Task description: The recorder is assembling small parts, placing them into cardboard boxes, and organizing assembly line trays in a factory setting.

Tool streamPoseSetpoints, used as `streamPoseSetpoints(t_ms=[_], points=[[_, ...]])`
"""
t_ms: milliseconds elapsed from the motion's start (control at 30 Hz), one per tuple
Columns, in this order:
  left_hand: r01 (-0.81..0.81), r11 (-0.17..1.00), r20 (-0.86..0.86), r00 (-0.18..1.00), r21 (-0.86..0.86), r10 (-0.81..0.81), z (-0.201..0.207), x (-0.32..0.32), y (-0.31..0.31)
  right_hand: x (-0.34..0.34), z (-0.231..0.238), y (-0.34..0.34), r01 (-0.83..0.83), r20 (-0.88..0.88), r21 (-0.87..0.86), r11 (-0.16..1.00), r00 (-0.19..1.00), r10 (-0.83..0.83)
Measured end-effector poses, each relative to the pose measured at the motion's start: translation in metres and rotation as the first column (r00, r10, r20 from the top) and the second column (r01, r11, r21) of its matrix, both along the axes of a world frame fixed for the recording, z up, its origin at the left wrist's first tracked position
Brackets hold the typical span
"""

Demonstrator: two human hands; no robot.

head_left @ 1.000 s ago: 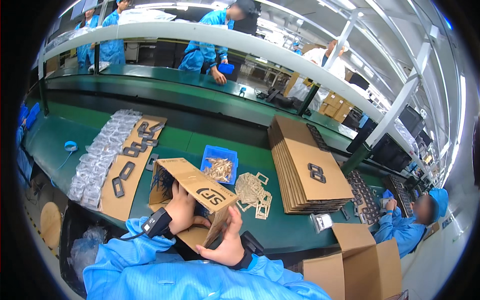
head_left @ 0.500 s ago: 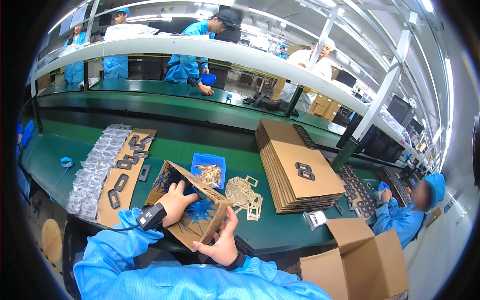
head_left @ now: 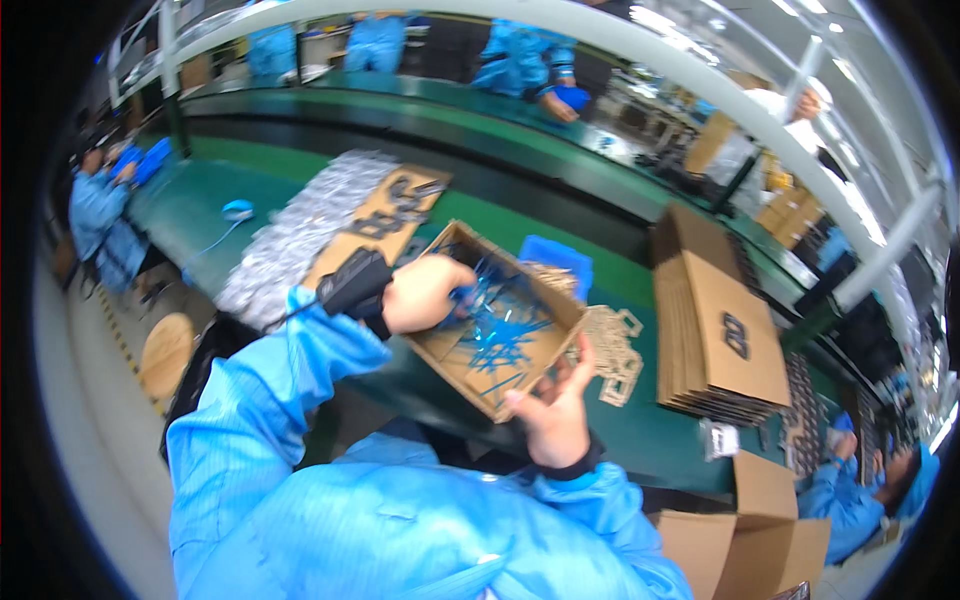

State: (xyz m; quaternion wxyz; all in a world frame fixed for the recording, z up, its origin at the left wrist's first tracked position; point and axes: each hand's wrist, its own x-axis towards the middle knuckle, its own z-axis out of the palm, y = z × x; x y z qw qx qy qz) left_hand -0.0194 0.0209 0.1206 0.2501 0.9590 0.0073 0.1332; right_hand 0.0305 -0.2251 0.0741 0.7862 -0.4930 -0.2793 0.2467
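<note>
An open cardboard box (head_left: 548, 300) is tilted up in front of me, with many thin blue strips (head_left: 500, 335) lying loose inside. My left hand (head_left: 425, 293) reaches over its left rim, fingers curled at the strips; the fingertips are blurred, and what they pinch I cannot make out. At the box's near right corner, my right hand (head_left: 555, 415) grips the wall between thumb and fingers. Just behind the box stands a blue bin (head_left: 556, 258) holding pale pieces. Flat beige frames (head_left: 612, 345) lie in a pile to its right.
Wrapped parts (head_left: 300, 230) and a cardboard sheet (head_left: 335, 258) bearing dark frames lie left. Stacked cardboard (head_left: 685, 320) stands right, above an open carton (head_left: 765, 485). Co-workers sit at left (head_left: 100, 215) and right (head_left: 845, 505). A round stool (head_left: 168, 350) stands on the floor.
The view has swung, so the bench appears farther right and higher. The box has tipped back, its opening now facing up toward me. My left hand has drawn back toward its left rim.
</note>
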Motion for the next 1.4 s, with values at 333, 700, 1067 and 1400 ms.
streamPoseSetpoints(t_ms=[333,700,1067,1400], points=[[-0.383,0.899,-0.096,0.924,-0.212,0.371,0.034,-0.146,0.071,-0.039,0.043,0.083,-0.513,-0.318,-0.058,0.856,0.823,0.471],[-0.484,0.449,-0.016,0.693,-0.751,0.720,0.028,-0.341,0.102,-0.110,0.040,0.153,-0.601,-0.150,-0.151,0.784,0.798,0.583],[-0.780,0.083,-0.391,0.399,-0.620,0.829,-0.212,-0.451,0.168,-0.130,0.027,0.162,-0.462,0.067,-0.160,0.872,0.877,0.477],[-0.885,0.465,-0.583,0.381,-0.007,0.718,-0.309,-0.385,0.166,-0.114,0.029,0.149,-0.461,0.068,-0.133,0.877,0.879,0.472]])
